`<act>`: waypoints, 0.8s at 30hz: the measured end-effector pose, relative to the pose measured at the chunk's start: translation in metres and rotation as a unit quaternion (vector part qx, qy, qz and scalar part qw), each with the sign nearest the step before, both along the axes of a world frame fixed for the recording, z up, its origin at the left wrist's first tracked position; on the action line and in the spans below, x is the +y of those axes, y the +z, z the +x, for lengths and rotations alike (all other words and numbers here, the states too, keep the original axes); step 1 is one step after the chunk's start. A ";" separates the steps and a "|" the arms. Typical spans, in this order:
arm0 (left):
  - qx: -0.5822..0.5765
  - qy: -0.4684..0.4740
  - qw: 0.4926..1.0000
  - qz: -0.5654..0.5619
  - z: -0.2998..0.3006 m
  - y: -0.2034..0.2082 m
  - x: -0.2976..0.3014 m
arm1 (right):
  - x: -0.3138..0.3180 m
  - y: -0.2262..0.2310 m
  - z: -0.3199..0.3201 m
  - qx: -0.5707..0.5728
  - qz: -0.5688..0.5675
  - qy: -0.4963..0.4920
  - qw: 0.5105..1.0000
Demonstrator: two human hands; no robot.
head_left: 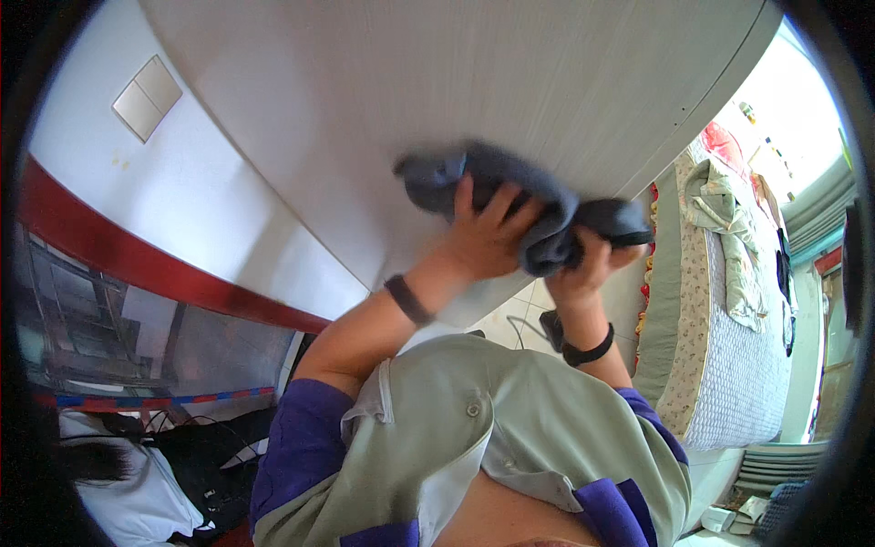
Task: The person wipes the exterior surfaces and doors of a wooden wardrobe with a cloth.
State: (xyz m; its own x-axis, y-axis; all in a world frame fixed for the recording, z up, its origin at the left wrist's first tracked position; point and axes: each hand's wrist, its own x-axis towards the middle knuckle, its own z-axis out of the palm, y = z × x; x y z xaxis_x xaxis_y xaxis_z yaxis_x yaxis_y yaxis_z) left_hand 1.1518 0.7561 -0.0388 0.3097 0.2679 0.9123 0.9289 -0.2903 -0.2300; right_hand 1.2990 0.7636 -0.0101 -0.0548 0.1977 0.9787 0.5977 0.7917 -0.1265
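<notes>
At the far left a pale wall (228,210) carried a double switch plate (147,97), with a red-framed window (137,264) beneath it. Neither was in contact with the person.

Centre frame, the left hand (480,239) lay flat-fingered over a dark grey cloth (524,196), fingers spread and only partly curled, pressing the fabric against a large light-grey panel (437,82). This looked like a pressing hold rather than a pinch, judged suited to keeping the cloth against the surface. A dark band sat on that wrist.

Just to the right, the right hand (583,264) was closed round the cloth's right-hand end, fingers wrapped under a bunched fold; it appeared to gather the slack. It also wore a dark wristband.

The cloth was crumpled and spanned both hands, its long axis running roughly left to right and dipping slightly toward the right, one loose end pointing left beyond the left hand's fingertips. Its left portion was blurred, so the fold pattern there could not be determined.

Far right stood a bed (738,365) with a quilted cover and heaped bedding (729,228), well apart from both hands.
</notes>
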 end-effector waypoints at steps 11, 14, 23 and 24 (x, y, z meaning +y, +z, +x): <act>0.071 -0.018 0.991 -0.109 -0.012 -0.044 -0.018 | -0.026 -0.022 0.024 -0.123 -0.103 -0.013 0.987; 0.041 -0.015 0.991 -0.126 -0.016 0.040 -0.026 | -0.025 0.014 0.019 -0.116 -0.046 -0.053 0.991; -0.053 0.039 0.998 -0.021 -0.055 0.081 -0.022 | -0.009 0.034 -0.053 -0.124 0.037 -0.082 0.988; -0.057 0.052 0.996 -0.043 -0.057 0.061 -0.023 | -0.010 0.025 -0.055 -0.150 0.042 -0.078 0.985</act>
